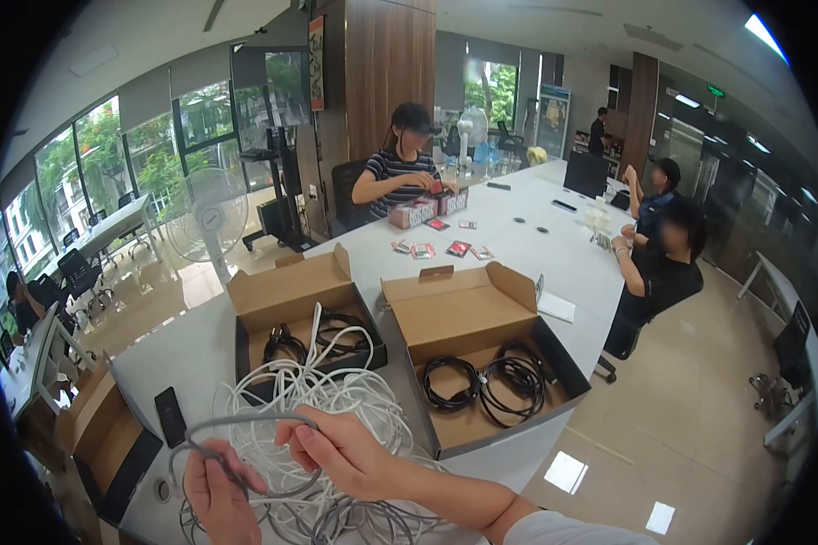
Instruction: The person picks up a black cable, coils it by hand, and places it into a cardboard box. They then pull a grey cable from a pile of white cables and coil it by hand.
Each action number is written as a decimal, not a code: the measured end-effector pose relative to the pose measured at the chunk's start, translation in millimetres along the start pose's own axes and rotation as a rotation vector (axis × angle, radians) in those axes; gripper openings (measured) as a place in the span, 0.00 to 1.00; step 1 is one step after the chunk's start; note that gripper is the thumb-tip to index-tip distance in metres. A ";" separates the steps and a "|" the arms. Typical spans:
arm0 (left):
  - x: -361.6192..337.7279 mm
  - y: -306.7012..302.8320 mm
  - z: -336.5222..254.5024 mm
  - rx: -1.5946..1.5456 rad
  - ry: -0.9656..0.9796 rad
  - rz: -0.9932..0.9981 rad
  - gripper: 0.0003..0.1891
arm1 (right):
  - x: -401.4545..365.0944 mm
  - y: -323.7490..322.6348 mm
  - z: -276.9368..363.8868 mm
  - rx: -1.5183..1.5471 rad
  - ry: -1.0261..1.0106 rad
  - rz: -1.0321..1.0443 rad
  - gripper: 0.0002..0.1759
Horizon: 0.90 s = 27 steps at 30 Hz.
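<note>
A grey cable point(245, 419) runs in a loop between my two hands. My left hand point(218, 490), at the lower left, has its fingers closed round one stretch of it. Higher and to the right, my right hand point(336, 452) pinches another part of the loop. Beneath both hands spreads a large tangle of white cables point(364, 409), with more grey strands at the table's near edge. Part of the tangle reaches over the front of an open cardboard box point(291, 277) holding coiled black cables point(284, 345).
A second open box point(454, 309) holds black cable coils point(509, 386). Another open box point(109, 427) stands at left, beside a black phone point(170, 416). Small packets point(459, 248) lie farther along the white table point(554, 259). People sit across and at right; a fan point(211, 218) stands behind.
</note>
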<state>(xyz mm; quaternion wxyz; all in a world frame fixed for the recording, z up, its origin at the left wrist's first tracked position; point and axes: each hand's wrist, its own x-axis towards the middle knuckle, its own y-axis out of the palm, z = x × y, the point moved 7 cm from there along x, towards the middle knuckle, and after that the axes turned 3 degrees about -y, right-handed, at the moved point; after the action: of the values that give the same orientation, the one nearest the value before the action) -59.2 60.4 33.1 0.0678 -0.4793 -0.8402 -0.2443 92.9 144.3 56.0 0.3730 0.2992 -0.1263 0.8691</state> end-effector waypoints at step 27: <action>9.6 -39.7 3.8 -0.154 0.148 0.114 0.16 | -3.0 -0.6 1.8 -0.403 -0.119 0.259 0.14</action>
<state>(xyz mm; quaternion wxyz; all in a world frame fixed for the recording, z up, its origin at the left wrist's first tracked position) -97.2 52.9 19.4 0.1065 -0.5105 -0.7832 -0.3386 95.7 142.2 55.5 0.3025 0.2507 -0.3560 0.8479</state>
